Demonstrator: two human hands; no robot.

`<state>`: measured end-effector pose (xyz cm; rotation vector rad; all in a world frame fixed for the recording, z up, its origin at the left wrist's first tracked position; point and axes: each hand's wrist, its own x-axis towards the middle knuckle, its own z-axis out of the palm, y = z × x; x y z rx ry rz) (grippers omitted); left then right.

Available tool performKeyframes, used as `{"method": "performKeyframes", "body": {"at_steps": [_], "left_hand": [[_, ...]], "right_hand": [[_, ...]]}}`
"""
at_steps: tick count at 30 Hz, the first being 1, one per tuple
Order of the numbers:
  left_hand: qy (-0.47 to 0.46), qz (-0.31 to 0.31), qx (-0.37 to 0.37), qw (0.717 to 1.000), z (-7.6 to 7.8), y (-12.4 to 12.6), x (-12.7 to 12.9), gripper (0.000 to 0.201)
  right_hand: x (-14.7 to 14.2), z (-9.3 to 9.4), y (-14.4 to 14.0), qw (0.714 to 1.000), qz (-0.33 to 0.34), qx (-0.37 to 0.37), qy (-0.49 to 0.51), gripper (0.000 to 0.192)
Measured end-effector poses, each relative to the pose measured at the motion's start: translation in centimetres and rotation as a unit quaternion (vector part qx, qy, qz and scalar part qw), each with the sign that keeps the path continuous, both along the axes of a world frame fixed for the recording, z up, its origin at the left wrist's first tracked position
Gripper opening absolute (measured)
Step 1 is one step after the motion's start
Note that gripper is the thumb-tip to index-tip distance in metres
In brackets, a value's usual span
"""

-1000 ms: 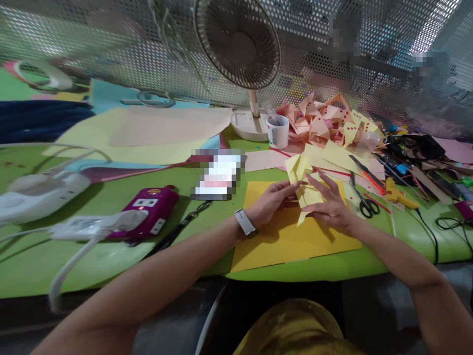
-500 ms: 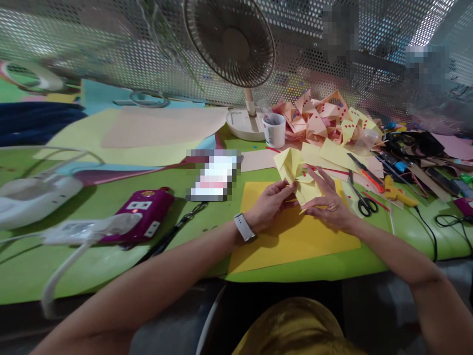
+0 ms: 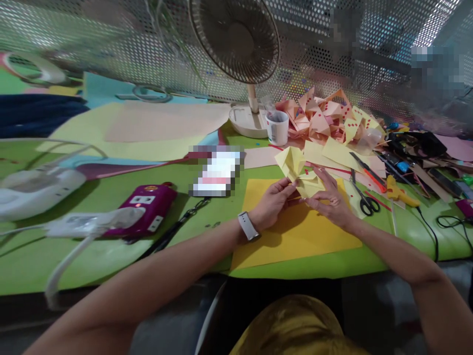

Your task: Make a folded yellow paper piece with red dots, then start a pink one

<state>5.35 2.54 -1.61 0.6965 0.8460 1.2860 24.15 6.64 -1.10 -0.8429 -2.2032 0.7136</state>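
Note:
A pale yellow folded paper (image 3: pixel 290 161) is held up in front of me, its pointed flaps standing apart. My left hand (image 3: pixel 275 201) pinches its lower left part between thumb and fingers. On the other side my right hand (image 3: pixel 332 203) is closed on the right flap, thumb below and fingers at the upper edge. Small red marks show on the paper between the hands. Both hands are just above an orange-yellow sheet (image 3: pixel 266 246) lying on the green tabletop. The folds behind my fingers are hidden.
To the right lie scissors (image 3: pixel 368 204), a box cutter (image 3: pixel 369 172) and a yellow glue gun (image 3: pixel 402 192). Behind stand a white cup (image 3: pixel 278 130), a fan (image 3: pixel 236 42) and a heap of folded pink papers (image 3: pixel 318 116). Leftward are a phone (image 3: pixel 218 175) and a purple power adapter (image 3: pixel 146 209).
My right fingers have shifted slightly along the right flap, which is now folded in closer. The left hand keeps its pinch. The whole view has moved a little.

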Motion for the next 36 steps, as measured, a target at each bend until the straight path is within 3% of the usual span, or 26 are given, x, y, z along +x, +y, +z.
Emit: {"method": "performKeyframes", "body": {"at_steps": [10,18,36], "left_hand": [[-0.057,-0.012,-0.011,0.998,0.30,-0.39,0.26,0.034],[-0.013,-0.064,0.039,0.997,-0.22,-0.36,0.40,0.041],[0.015,-0.076,0.058,0.995,-0.50,-0.28,0.31,0.056]], "right_hand": [[-0.21,-0.16,0.07,0.996,-0.018,-0.071,0.042,0.021],[-0.27,0.60,-0.36,0.989,-0.018,-0.147,0.006,0.027],[-0.18,0.17,0.25,0.983,0.028,-0.178,0.017,0.032]]}}
